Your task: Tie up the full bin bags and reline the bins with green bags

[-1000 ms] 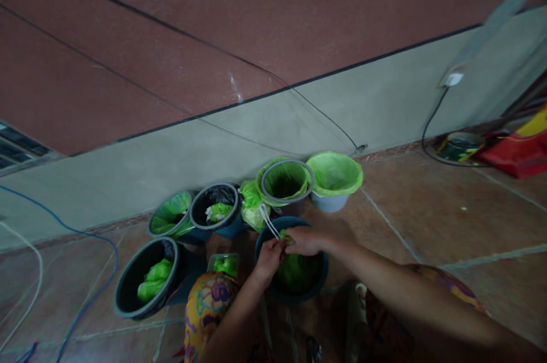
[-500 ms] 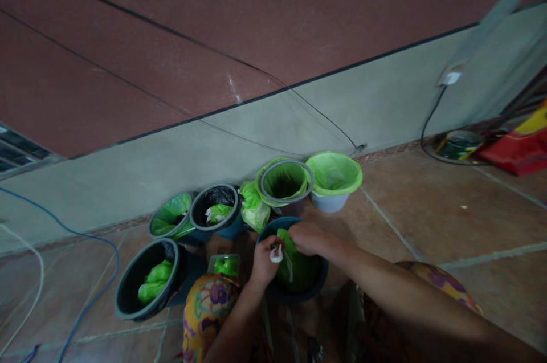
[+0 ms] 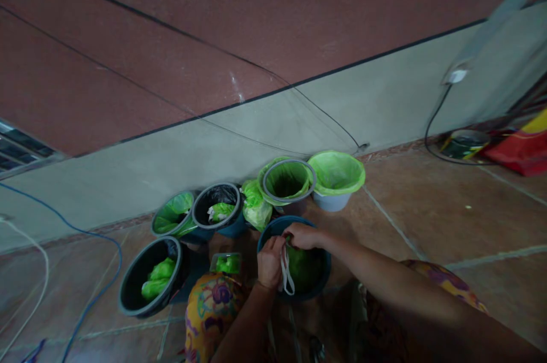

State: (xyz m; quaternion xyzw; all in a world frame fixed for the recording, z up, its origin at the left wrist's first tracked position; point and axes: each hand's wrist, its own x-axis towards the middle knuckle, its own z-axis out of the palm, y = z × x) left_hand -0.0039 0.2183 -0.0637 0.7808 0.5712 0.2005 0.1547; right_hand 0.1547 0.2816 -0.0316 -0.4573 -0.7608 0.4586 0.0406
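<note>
While the left hand [image 3: 270,261] grips a looped white cord [image 3: 288,275], the right hand [image 3: 303,235] pinches the top of a green bag [image 3: 304,272] inside the blue bucket [image 3: 277,227]. Beyond that bucket's far rim, a pale bucket [image 3: 331,202] with a green liner [image 3: 335,176] stands near the back edge of the floor [image 3: 401,198], by the wall [image 3: 384,106].

Two bare hands, one left hand [image 3: 270,261] and one right hand [image 3: 304,235], with one white loop [image 3: 284,265]. Six round bins [image 3: 331,202], three of them lined in green. One bunched green bag [image 3: 258,215], one small clear tub [image 3: 214,264], one tin [image 3: 463,146], one red-and-yellow item [image 3: 522,149], one white plug [image 3: 457,76] and three dark cables [image 3: 428,129].
</note>
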